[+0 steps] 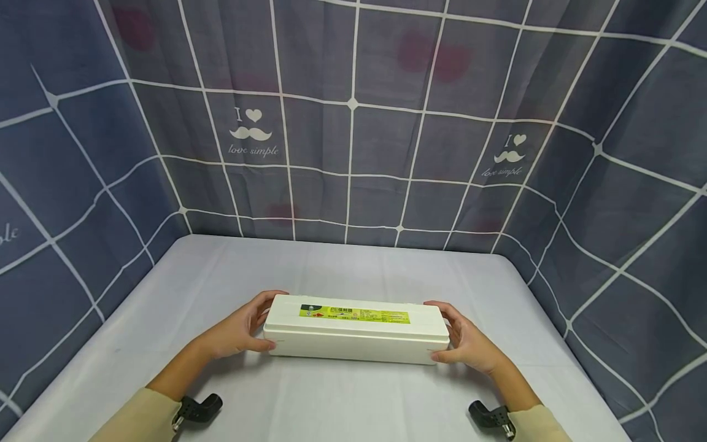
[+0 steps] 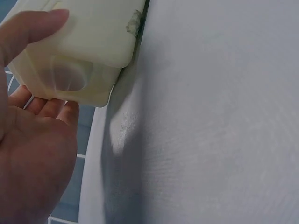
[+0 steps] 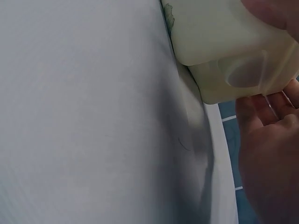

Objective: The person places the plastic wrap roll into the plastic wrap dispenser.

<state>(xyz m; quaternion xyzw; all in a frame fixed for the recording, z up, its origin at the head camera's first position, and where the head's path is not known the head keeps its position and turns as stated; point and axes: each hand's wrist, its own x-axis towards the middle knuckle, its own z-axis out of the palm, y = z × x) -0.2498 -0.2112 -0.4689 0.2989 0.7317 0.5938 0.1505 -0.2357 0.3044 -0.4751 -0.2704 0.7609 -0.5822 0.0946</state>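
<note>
A long white cling film box [image 1: 353, 347] lies crosswise on the table, its yellow-green label [image 1: 353, 314] facing up. My left hand [image 1: 240, 331] holds the box's left end, thumb on the front side and fingers behind. At the opposite end my right hand [image 1: 469, 344] grips in the same way. In the left wrist view, a rounded recess [image 2: 70, 77] shows in the end wall, and a small greenish patch [image 2: 134, 23] sits near the bottom edge. The right wrist view shows a like recess [image 3: 245, 72] and patch [image 3: 169, 17]. The box's inside is hidden.
A white cloth [image 1: 331, 405] covers the table. Dark blue-grey curtains [image 1: 315, 135] with a white grid enclose the back and both sides. Black wrist mounts [image 1: 201, 408] sit at the cuffs of both beige sleeves [image 1: 143, 417].
</note>
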